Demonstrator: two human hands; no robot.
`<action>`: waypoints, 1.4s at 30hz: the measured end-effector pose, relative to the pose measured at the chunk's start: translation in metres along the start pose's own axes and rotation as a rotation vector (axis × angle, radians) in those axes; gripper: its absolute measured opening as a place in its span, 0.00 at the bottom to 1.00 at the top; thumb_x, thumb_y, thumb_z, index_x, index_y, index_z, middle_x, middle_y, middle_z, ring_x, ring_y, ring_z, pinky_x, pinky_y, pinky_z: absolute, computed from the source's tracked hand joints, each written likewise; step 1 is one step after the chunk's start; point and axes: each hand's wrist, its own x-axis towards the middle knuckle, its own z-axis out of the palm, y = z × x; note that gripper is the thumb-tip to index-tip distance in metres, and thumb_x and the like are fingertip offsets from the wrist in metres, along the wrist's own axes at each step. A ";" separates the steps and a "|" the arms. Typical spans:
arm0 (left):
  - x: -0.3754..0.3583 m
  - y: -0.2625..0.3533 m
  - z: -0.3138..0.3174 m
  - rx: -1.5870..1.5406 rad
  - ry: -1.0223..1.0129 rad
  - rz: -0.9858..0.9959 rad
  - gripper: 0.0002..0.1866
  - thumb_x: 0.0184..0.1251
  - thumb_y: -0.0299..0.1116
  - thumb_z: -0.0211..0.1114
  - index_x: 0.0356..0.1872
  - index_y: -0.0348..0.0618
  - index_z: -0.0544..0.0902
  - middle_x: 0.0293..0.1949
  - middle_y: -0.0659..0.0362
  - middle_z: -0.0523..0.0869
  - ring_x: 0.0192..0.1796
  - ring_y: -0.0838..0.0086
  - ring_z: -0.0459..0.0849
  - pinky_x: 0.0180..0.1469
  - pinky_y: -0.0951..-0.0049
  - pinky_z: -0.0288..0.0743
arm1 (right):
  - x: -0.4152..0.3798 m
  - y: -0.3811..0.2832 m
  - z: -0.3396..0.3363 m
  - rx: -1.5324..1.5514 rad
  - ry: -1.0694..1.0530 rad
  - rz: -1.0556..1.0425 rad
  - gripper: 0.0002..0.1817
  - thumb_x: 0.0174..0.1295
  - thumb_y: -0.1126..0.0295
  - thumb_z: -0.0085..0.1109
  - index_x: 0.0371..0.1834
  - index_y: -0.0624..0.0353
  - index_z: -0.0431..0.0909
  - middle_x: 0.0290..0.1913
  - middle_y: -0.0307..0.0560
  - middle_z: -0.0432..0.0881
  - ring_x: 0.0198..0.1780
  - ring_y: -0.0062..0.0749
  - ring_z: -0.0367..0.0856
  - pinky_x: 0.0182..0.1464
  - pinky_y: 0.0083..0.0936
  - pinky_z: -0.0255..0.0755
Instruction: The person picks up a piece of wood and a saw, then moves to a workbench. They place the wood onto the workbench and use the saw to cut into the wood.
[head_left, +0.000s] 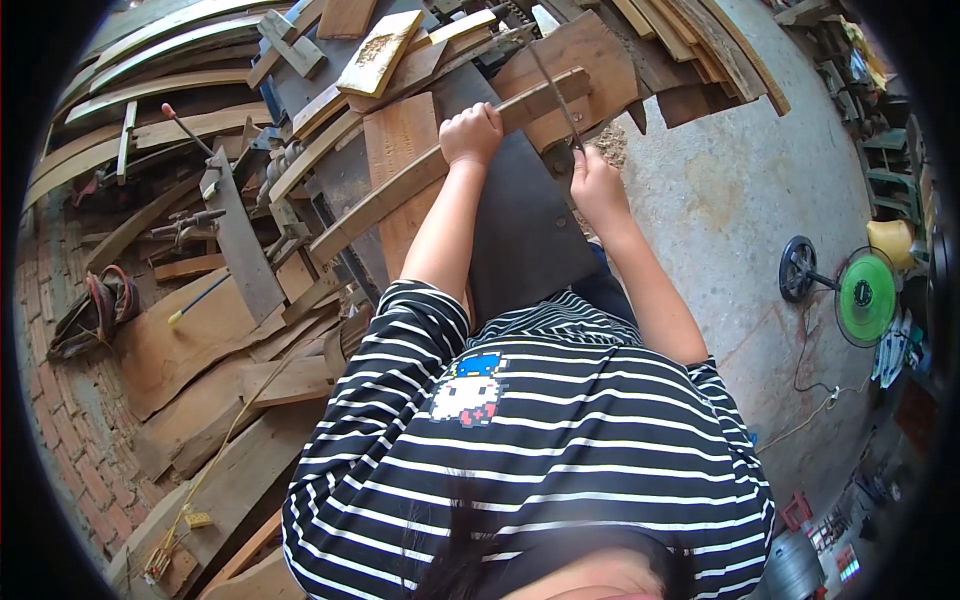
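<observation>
A long narrow wooden strip (385,205) lies diagonally over a dark flat board (525,220) and a brown plank (400,140). My left hand (472,135) is closed around the strip near its middle. My right hand (597,185) is closed on the near end of a thin dark rod-like tool (555,92), possibly a file. That tool crosses over the strip close to its far right end, where a wider brown board (610,65) lies beneath. Whether the tool touches the strip cannot be made out.
Stacked curved wood pieces (150,85) fill the upper left, and more planks (690,50) jut out at the upper right. Offcuts (200,330) cover the lower left floor. A green fan (865,295) stands on the concrete floor (740,190) at the right.
</observation>
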 end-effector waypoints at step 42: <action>0.026 -0.006 -0.018 -0.207 -0.582 -0.204 0.29 0.69 0.49 0.37 0.40 0.42 0.86 0.44 0.46 0.85 0.50 0.52 0.83 0.55 0.56 0.74 | -0.036 0.059 0.040 -0.108 -0.138 0.010 0.12 0.71 0.62 0.42 0.39 0.61 0.67 0.33 0.66 0.81 0.37 0.65 0.79 0.38 0.55 0.72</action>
